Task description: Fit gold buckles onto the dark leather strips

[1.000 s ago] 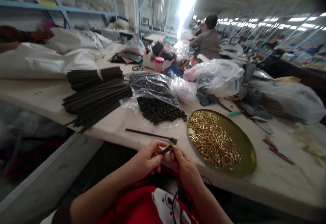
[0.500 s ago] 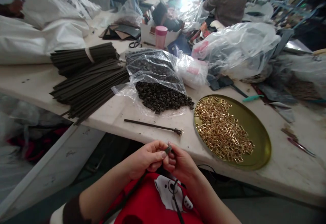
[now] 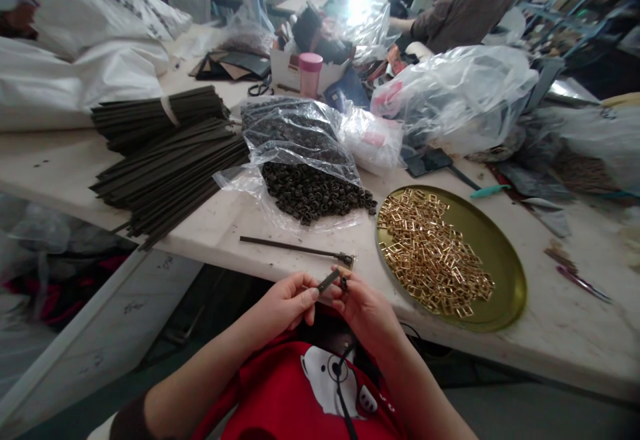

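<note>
My left hand [image 3: 290, 303] is closed in a pinch on a dark strap [image 3: 328, 281], whose end slants up toward the other hand. In the fingers of my right hand [image 3: 365, 307] sits a small dark loop [image 3: 344, 284], close beside the strap's end. Whether the strap passes through this loop I cannot tell. Just beyond my hands, a finished-looking strap [image 3: 293, 247] lies on the table with a gold buckle [image 3: 354, 261] at its right end. Farther on is a heap of small dark loops [image 3: 310, 193] spilling from a clear plastic bag [image 3: 295, 120].
On the right stands a round gold tray [image 3: 507, 293] full of gold buckles [image 3: 435, 253]. Bundled dark straps [image 3: 165, 167] lie left. Behind are a pink-lidded cup [image 3: 310, 73], plastic bags [image 3: 465, 100] and a person [image 3: 465, 10]. Tweezers-like pink tool [image 3: 583, 285] lies far right.
My hands have moved slightly apart. More of the strap's end shows between them, and the small loop is now visible in my right fingers. The view has shifted a little.
</note>
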`<state>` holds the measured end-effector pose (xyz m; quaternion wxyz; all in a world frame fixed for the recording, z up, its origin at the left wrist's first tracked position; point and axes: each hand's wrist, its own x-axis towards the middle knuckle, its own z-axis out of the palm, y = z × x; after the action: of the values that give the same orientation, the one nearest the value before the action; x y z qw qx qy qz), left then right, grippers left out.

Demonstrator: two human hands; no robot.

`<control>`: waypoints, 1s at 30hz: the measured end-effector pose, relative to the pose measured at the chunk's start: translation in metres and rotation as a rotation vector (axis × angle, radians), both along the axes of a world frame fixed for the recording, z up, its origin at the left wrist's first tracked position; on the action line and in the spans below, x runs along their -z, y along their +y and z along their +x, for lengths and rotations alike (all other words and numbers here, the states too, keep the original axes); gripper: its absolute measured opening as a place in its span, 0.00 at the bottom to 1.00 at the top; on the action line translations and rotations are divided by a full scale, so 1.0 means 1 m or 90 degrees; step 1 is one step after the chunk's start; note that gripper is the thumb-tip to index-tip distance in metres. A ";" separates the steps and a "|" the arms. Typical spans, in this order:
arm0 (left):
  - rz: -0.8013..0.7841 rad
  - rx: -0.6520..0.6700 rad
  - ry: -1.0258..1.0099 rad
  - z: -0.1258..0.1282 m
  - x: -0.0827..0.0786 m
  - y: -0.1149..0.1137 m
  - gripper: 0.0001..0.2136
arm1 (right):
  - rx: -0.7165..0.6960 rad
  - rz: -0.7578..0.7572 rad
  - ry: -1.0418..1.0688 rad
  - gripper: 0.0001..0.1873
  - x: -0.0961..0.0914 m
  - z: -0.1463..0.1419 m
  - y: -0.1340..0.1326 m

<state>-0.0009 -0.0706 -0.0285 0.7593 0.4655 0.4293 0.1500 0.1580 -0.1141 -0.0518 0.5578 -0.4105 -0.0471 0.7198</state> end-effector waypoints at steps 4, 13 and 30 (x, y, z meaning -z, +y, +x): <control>0.047 0.024 0.046 -0.001 0.006 -0.007 0.10 | -0.005 0.038 -0.046 0.15 0.000 -0.003 -0.006; 0.066 0.020 0.084 -0.003 0.007 -0.016 0.08 | -0.006 0.102 -0.245 0.13 -0.001 -0.008 -0.019; 0.385 0.107 0.193 0.001 -0.012 -0.025 0.13 | -0.060 0.178 -0.396 0.13 0.004 -0.012 -0.025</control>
<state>-0.0003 -0.0952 -0.0166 0.5245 0.7200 0.4334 0.1362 0.1455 -0.1393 -0.0558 0.5337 -0.5270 -0.3324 0.5718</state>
